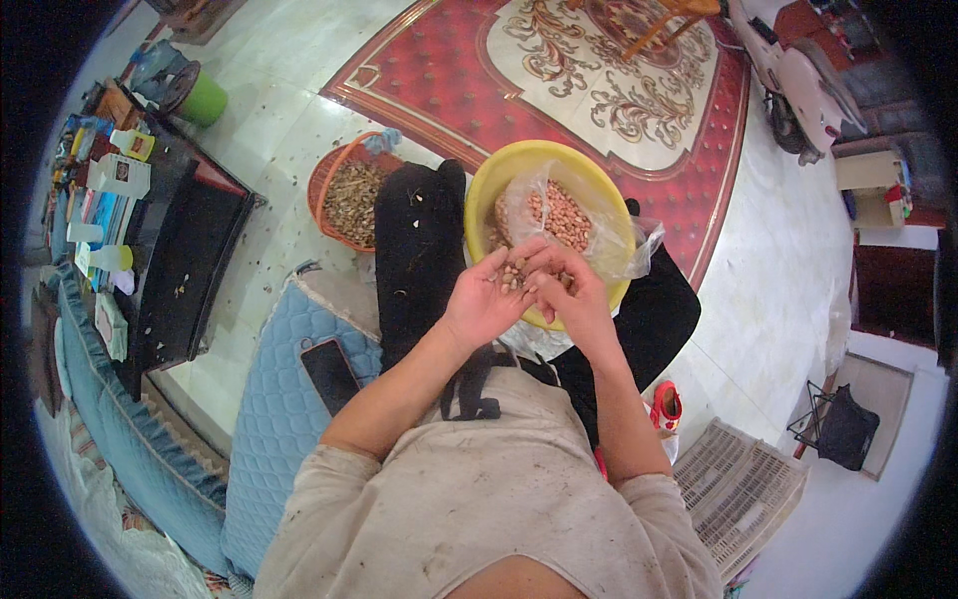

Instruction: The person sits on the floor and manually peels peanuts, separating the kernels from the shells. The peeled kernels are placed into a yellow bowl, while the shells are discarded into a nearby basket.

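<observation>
My left hand (485,299) is palm up at the near rim of a yellow plastic basin (479,172), cupping a small heap of peanut kernels and darker bits (513,275). Over that palm, my right hand (572,292) curls its fingers down among the pieces. Some brownish pieces show within its curl, but whether it grips them is unclear. Inside the basin, a clear plastic bag (610,213) holds many pink-skinned peanut kernels (560,219). The basin sits between my black-trousered knees, and my hands hide part of its near side.
An orange basket (318,191) of peanut shells (355,198) stands left of my knee, with bits scattered on the floor. A phone (329,374) lies on the blue quilted cover (277,419). A black table (187,254) stands left; a plastic crate (737,494) lies right.
</observation>
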`<state>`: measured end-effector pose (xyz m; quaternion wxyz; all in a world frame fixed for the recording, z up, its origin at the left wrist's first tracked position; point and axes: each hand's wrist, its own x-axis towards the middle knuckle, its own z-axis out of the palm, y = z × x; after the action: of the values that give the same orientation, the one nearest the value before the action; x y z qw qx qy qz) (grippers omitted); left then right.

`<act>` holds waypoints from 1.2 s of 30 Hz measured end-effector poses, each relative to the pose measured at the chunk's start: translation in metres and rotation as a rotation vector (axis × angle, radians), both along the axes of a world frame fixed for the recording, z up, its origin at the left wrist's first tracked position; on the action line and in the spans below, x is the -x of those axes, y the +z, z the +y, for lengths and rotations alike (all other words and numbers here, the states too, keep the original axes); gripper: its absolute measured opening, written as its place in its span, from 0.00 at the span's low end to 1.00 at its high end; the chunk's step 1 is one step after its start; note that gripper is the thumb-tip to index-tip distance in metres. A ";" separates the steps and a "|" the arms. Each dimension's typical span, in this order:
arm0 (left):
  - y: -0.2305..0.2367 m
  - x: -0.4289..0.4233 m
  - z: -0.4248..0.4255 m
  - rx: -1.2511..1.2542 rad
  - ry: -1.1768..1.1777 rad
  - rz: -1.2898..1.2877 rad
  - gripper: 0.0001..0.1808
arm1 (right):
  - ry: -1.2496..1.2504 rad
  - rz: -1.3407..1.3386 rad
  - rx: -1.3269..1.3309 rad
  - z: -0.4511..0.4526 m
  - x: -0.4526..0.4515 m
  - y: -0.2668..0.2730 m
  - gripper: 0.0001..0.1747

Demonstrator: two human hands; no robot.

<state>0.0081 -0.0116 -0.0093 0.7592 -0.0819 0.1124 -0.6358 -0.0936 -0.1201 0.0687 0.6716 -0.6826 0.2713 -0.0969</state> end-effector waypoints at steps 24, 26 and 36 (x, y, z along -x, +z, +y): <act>0.002 -0.003 0.005 -0.190 -0.018 -0.092 0.28 | 0.345 0.059 0.689 0.008 -0.011 -0.015 0.09; 0.001 -0.005 0.004 -0.165 -0.024 -0.034 0.27 | 0.255 -0.005 0.363 0.002 -0.009 -0.013 0.08; 0.016 -0.006 0.005 -0.158 0.036 0.031 0.27 | -0.114 0.189 -0.239 0.000 0.021 -0.023 0.09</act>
<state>0.0143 -0.0070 0.0064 0.7729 -0.0337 0.1725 -0.6098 -0.1151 -0.1200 0.0461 0.7127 -0.5876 0.3813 -0.0372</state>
